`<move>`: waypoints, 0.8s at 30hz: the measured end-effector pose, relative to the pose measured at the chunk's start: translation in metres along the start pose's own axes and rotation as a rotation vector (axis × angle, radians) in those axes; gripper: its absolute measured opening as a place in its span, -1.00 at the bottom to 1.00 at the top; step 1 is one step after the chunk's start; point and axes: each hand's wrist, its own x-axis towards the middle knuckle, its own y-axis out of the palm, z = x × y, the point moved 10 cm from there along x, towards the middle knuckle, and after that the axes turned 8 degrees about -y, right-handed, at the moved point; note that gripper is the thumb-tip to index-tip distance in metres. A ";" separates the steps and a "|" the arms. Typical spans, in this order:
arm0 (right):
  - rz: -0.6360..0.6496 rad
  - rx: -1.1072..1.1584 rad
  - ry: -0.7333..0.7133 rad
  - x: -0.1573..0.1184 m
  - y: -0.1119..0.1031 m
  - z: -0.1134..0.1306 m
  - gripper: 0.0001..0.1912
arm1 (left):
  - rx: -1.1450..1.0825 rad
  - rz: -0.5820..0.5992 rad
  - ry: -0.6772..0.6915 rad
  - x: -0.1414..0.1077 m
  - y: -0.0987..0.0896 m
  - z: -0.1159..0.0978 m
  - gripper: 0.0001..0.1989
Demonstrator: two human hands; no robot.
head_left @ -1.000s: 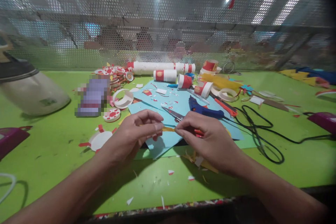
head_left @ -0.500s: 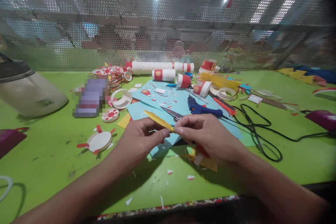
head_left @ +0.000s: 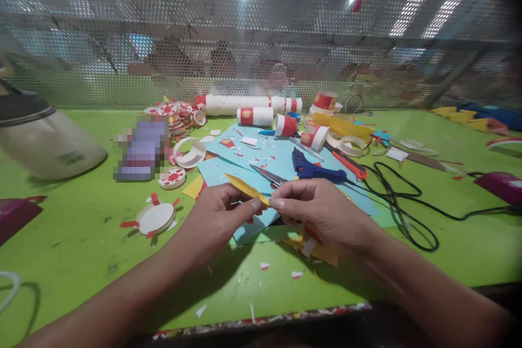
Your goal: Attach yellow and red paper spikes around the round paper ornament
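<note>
We hold the yellow paper strip (head_left: 243,186) between both hands, above the near part of the blue paper sheets (head_left: 222,148). Our left hand (head_left: 218,212) is nearly closed, thumb against the curled index finger, pinching the strip toward its lower end. Our right hand (head_left: 320,204) is closed to a fingertip pinch at the strip's right-hand tip; we cannot tell whether its other fingers hold anything.

The step in hand appears to be shaping or folding the strip's end. The next move, in our judgement, calls for a steady left pinch while the right fingertips press the end evenly, without tearing the paper.

The strip is narrow and plain yellow. It slants down to the right, its free upper-left end tapering to a point, and seems bent near the fingertips. We cannot tell how many layers it has.

Just beyond our hands, the scissors (head_left: 264,175) lie on the blue sheets, handles largely hidden. The blue glue gun (head_left: 318,168) lies near our right hand. A white disc with red tabs (head_left: 155,219) rests left of our left hand. Farther back, printed paper cups (head_left: 256,117) lie before the perforated screen (head_left: 191,38).
</note>
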 end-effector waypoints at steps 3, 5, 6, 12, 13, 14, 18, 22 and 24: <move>0.005 0.003 0.018 0.000 0.000 -0.001 -0.84 | 0.012 0.013 0.024 -0.001 0.001 -0.003 -0.78; 0.011 0.014 0.033 0.000 0.000 -0.002 -0.84 | 0.034 0.009 0.031 -0.001 0.001 -0.004 -0.82; 0.014 0.028 0.038 0.000 0.001 -0.003 -0.84 | 0.050 0.005 0.036 -0.001 0.001 -0.005 -0.84; 0.028 0.158 0.062 0.001 0.002 -0.007 -0.84 | 0.101 -0.025 0.082 -0.001 -0.001 -0.014 -0.88; 0.028 0.174 0.066 0.001 0.002 -0.008 -0.84 | 0.101 -0.021 0.092 -0.002 0.000 -0.015 -0.89; 0.027 0.182 0.069 0.001 0.002 -0.008 -0.85 | 0.094 -0.009 0.099 -0.003 0.001 -0.016 -0.89; 0.029 0.090 0.066 -0.001 0.001 -0.003 -0.86 | -0.004 0.040 0.039 -0.003 0.003 -0.009 -0.89; 0.021 -0.130 0.022 -0.003 -0.001 0.006 -0.85 | -0.068 0.051 -0.020 0.000 0.003 -0.001 -0.84; 0.009 -0.224 -0.009 -0.003 -0.001 0.011 -0.85 | -0.074 0.055 -0.025 0.001 0.003 0.000 -0.84</move>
